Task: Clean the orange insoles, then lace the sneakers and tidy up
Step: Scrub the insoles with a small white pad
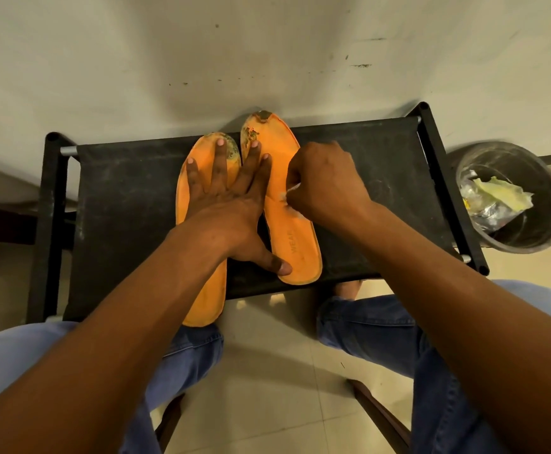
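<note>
Wiping the right-hand orange insole (288, 204) with a small white wipe (288, 194), near the middle of the frame; only a bit of white shows under the knuckles, so cannot tell if tissue or cloth. Right hand (324, 180) curled tight around that wipe, pressing it on the insole's middle part. Left hand (231, 198) spread flat, fingers straight: two fingers on the left-hand orange insole (202, 244), two on the right one, thumb on the right insole's heel close to the printed letters. Both insoles side by side and touching at the toes, on the black fabric rack shelf (365, 198) in the center, toes toward the upper part of the frame; heel of the left one hanging over the lower edge of the shelf.

To do well, probably: keep the flat hand firm so neither insole slides, rub in short strokes toward the toe, and give most effort to the dark crumbly dirt at both toe ends, not yet removed. Better to fold the wipe to a fresh side when soiled. Grey bucket (510, 198) with crumpled yellowish and silvery waste at the right edge of the frame, near for throwing the used wipe. Sneakers and laces not in view, so lacing seems far ahead.
</note>
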